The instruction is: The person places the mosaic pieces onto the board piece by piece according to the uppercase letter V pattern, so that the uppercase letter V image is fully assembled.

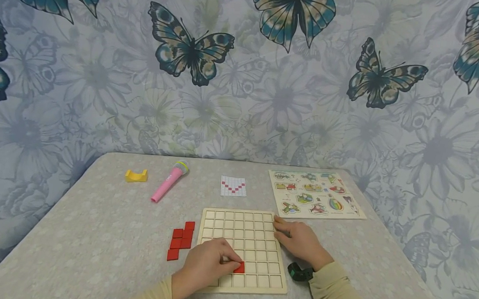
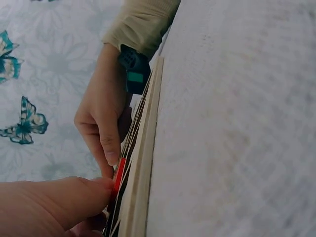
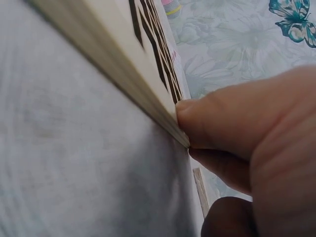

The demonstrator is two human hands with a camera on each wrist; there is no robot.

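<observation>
Low on the pale wooden grid board, my left hand pinches a red square tile between thumb and fingertips. From the side, the left wrist view shows that tile standing tilted against the board's surface. My right hand holds the board's right edge near the far corner. Up close in the right wrist view, its thumb presses the board's edge, with a finger just beyond. Left of the board lie several more red tiles, flat and grouped together.
Behind the board lies a small white card printed with a grid and a V of red squares. A picture puzzle board sits at back right. A pink toy microphone and a yellow curved block lie at back left.
</observation>
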